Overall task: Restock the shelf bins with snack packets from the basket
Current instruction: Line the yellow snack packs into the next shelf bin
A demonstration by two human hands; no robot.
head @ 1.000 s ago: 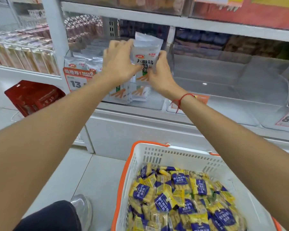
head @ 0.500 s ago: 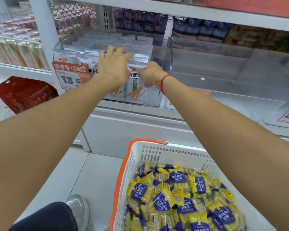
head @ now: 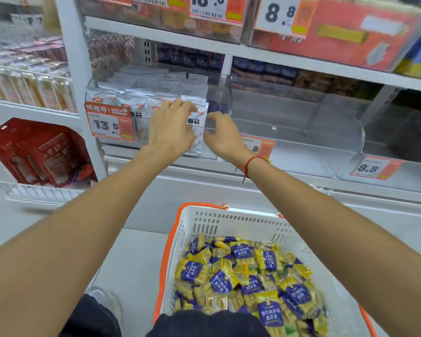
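A white basket [head: 206,224] with an orange rim stands on the floor below me, full of yellow and blue snack packets [head: 243,271]. On the shelf ahead, a clear bin [head: 225,93] holds rows of white packets [head: 156,88]. My left hand [head: 170,128] reaches over the bin's front rim, its fingers curled over the top of the front white packet [head: 199,113]. My right hand [head: 223,136], with a red string at its wrist, pinches that packet's right edge between forefinger and thumb at the rim.
To the right stands an empty clear bin [head: 338,132] with an 8.8 price tag [head: 368,167]. A 13.5 tag [head: 108,124] hangs on the filled bin. Red packs sit in a wire rack [head: 34,152] at the left. My shoe [head: 105,302] is beside the basket.
The stack of white packets, held up in both hands a second ago, now stands in the bin. Both hands have dropped to its front rim and my view has pulled back.
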